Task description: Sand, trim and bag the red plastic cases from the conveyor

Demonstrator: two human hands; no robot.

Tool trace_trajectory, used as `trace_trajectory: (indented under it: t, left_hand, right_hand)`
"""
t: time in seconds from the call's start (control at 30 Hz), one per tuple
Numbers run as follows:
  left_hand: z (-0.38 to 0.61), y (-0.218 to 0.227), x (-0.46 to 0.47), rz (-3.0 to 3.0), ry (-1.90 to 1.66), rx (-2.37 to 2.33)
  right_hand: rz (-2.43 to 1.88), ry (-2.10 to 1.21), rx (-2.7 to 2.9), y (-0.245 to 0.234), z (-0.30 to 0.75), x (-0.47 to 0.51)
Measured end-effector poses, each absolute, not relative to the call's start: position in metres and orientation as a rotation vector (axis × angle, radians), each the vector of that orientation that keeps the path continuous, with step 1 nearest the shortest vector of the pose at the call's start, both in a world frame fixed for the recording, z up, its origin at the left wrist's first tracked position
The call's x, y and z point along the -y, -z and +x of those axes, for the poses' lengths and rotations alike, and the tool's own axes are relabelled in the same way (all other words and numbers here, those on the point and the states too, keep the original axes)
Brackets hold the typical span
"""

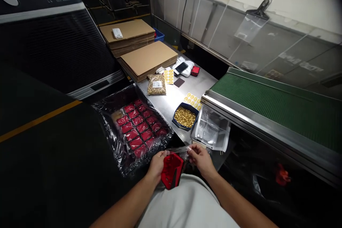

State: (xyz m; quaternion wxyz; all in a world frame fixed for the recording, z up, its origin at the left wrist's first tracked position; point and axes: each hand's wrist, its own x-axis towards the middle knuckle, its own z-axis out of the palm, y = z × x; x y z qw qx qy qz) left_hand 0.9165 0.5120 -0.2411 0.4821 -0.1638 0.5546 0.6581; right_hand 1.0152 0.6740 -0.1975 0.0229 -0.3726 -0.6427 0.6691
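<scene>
Low in front of my body, my left hand (157,165) grips a red box with black edges (171,171) by its left side. Clear plastic film (177,150) stretches across the top of this box. My right hand (200,157) pinches the film's right end between thumb and fingers. Ahead of my hands stands a dark bowl (185,125) heaped with small gold pieces (184,115). A clear plastic bin (226,142) holding transparent bags (210,124) sits just beyond my right hand. To the left, a plastic-lined crate (112,146) contains several wrapped red boxes (137,124).
A green conveyor belt (278,103) runs along the right. On the metal table (171,103) lie a bag of gold pieces (156,84), yellow sticker sheets (192,100), a phone (181,68) and cardboard stacks (149,58). A large black machine (48,50) stands at left.
</scene>
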Motion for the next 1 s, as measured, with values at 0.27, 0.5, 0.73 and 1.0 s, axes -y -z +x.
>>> trace_trajectory:
  t: [0.27, 0.5, 0.73, 1.0]
  left_hand:
    - [0.915, 0.230, -0.505, -0.310, -1.569, -1.238]
    - [0.919, 0.233, -0.514, -0.312, -1.619, -1.212]
    - [0.922, 0.241, -0.516, -0.332, -1.644, -1.280]
    - [0.925, 0.249, -0.512, -0.355, -1.522, -1.546]
  right_hand:
    - [-0.750, -2.604, 1.880, 0.168, 1.014, -0.694]
    - [-0.665, -2.641, 1.884, 0.178, 1.019, -0.700]
    - [-0.491, -2.568, 2.248, 0.173, 1.034, -0.710]
    - [-0.271, -1.985, 2.599, 0.155, 1.035, -0.683]
